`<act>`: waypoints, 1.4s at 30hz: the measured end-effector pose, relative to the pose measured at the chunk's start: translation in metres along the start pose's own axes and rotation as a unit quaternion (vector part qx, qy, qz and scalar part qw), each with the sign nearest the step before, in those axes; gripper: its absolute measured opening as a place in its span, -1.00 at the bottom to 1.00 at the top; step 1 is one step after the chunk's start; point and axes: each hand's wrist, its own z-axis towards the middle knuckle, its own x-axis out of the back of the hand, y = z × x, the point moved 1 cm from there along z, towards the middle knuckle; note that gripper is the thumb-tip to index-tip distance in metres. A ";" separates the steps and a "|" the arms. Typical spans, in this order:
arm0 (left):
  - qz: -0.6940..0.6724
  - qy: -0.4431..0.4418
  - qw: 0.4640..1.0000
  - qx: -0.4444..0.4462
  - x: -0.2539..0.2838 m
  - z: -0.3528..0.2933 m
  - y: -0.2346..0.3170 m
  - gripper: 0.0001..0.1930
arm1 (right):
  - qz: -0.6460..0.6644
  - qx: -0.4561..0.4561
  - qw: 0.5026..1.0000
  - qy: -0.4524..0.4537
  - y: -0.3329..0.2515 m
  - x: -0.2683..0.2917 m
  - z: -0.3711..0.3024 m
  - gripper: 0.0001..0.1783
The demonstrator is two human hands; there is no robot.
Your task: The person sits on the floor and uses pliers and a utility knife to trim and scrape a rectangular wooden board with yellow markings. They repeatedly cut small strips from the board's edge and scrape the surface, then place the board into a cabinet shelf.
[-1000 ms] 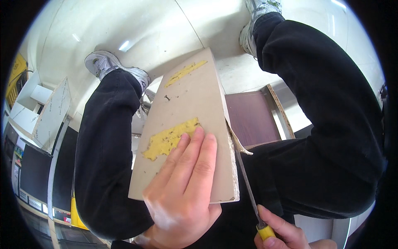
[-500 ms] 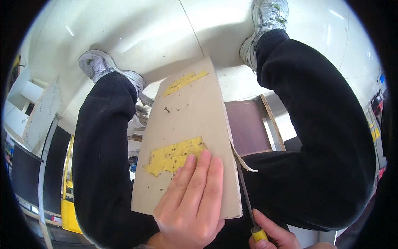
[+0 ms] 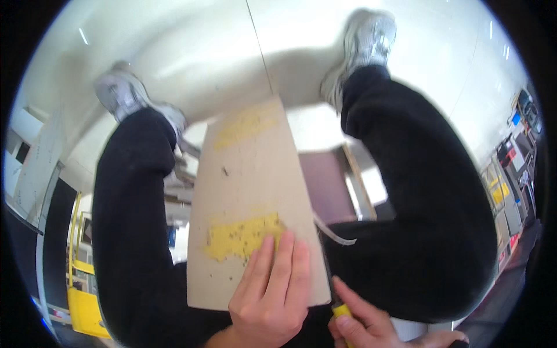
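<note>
While the left hand [image 3: 270,310] lies straight-fingered, thumb hidden, at five o'clock on the central beige board [image 3: 255,188] and the right hand [image 3: 365,322] curls round a yellow handle [image 3: 342,311], the board looks stiff, chip-prone, best held at nine o'clock.

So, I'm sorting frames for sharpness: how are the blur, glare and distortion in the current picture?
Head view: blur softens the shoes and the board, whose yellow patches have smeared edges; head view: narrow glare streaks and soft shadows on the pale floor; head view: fisheye framing, with black corners and things leaning near the rim.
</note>
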 end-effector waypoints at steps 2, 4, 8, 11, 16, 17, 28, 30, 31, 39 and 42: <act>0.014 0.018 1.000 -0.004 0.003 0.001 0.002 -0.61 | -0.022 0.024 0.999 -0.013 0.000 0.003 -0.002 -0.41; 0.012 0.017 1.000 -0.001 0.001 0.001 0.001 -0.56 | 0.017 -0.001 1.000 -0.023 -0.004 0.003 -0.003 -0.41; 0.003 -0.022 1.000 0.000 0.004 0.002 -0.001 -0.46 | -0.014 0.032 0.999 -0.022 -0.002 0.005 0.003 -0.40; -0.006 -0.040 0.999 0.006 0.009 0.003 0.002 -0.43 | -0.030 0.047 0.998 -0.029 -0.003 0.008 0.003 -0.40; -0.057 -0.047 0.994 0.079 0.037 0.011 -0.012 -0.53 | -0.116 0.152 0.978 -0.087 -0.003 0.014 0.026 -0.37; -0.053 -0.009 0.993 0.103 0.034 0.016 -0.015 -0.54 | -0.126 0.169 0.973 -0.091 -0.007 0.014 0.031 -0.37; -0.084 0.165 0.949 0.256 0.023 -0.008 -0.031 -0.49 | -0.198 0.265 0.926 -0.183 -0.014 0.046 0.027 -0.30; -0.080 0.126 0.965 0.215 0.022 -0.001 -0.035 -0.53 | -0.191 0.248 0.929 -0.198 -0.019 0.053 0.020 -0.27; -0.079 0.107 0.972 0.193 0.021 0.000 -0.037 -0.55 | -0.163 0.279 0.928 -0.188 -0.013 0.055 0.020 -0.25; -0.004 0.067 0.994 0.089 0.011 -0.008 -0.001 -0.55 | 0.085 0.359 0.911 -0.182 0.030 0.064 0.017 -0.19; 0.100 0.045 0.992 -0.062 0.023 -0.015 0.020 -0.52 | 0.101 0.437 0.882 -0.146 0.033 0.065 0.023 -0.29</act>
